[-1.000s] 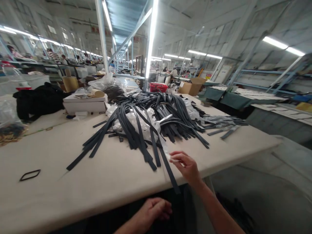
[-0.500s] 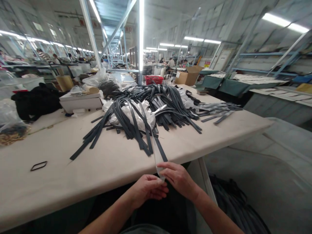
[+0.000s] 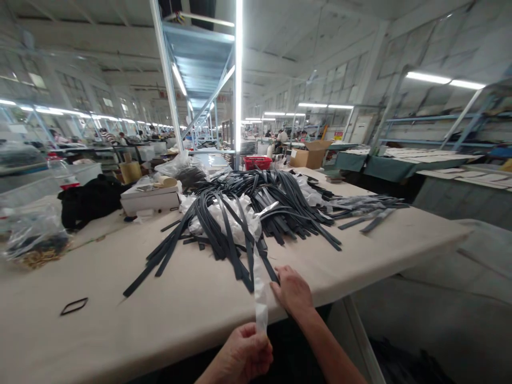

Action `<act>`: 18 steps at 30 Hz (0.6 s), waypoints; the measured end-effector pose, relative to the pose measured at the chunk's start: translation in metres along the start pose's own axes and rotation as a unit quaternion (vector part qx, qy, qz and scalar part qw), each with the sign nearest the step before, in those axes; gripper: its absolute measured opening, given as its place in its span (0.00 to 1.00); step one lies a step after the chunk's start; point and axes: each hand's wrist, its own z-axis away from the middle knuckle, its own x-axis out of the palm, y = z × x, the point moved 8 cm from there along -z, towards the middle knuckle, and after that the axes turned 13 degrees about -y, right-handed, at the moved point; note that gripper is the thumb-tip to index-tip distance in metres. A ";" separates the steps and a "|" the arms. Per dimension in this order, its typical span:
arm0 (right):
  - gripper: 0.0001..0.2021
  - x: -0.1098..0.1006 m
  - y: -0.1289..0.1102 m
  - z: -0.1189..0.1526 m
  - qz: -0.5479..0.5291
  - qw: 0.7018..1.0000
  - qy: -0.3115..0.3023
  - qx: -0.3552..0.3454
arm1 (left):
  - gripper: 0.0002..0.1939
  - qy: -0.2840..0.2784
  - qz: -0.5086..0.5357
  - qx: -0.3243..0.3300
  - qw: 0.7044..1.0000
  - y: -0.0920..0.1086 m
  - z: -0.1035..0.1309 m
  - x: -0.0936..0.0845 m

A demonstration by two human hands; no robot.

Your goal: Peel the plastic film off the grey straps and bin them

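My left hand [image 3: 246,352] is closed in a pinch on the lower end of a thin white strip [image 3: 261,298], just off the table's front edge. The strip stretches up from there to the pile of dark flat straps [image 3: 218,234]. At the table edge, my right hand [image 3: 294,292] has its thumb and fingers around a single dark strap [image 3: 269,266], which lies just right of the white strip. Part of this strap is hidden under the hand. Crumpled white plastic [image 3: 244,213] shows among the piled straps.
A dark oblong ring [image 3: 74,306] lies on the beige tabletop [image 3: 100,346] at left. Farther back are a white box [image 3: 150,201], a black cloth bundle [image 3: 90,200] and a bag of brass-coloured pieces [image 3: 42,250]. A red basket [image 3: 257,162] and a cardboard box [image 3: 309,156] stand behind the pile.
My hands, close together before, are apart. The left has come down toward me, drawing the white strip out longer; the right rests on the dark strap. The view has tilted up.
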 end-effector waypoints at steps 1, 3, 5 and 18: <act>0.13 -0.001 0.000 -0.006 0.005 1.000 -0.011 0.009 | 0.26 0.008 0.010 0.001 1.000 -0.001 0.001 -0.002; 0.08 -0.002 0.003 -0.017 0.009 0.999 -0.036 0.027 | 0.26 0.030 0.033 -0.010 0.999 -0.005 0.004 -0.008; 0.06 -0.003 0.006 -0.024 0.005 0.998 -0.059 0.035 | 0.24 0.038 0.056 -0.023 0.997 -0.010 0.006 -0.010; 0.05 0.036 0.023 0.140 -0.215 0.952 -0.203 -0.076 | 0.11 -0.023 0.068 0.052 0.996 0.000 -0.019 0.017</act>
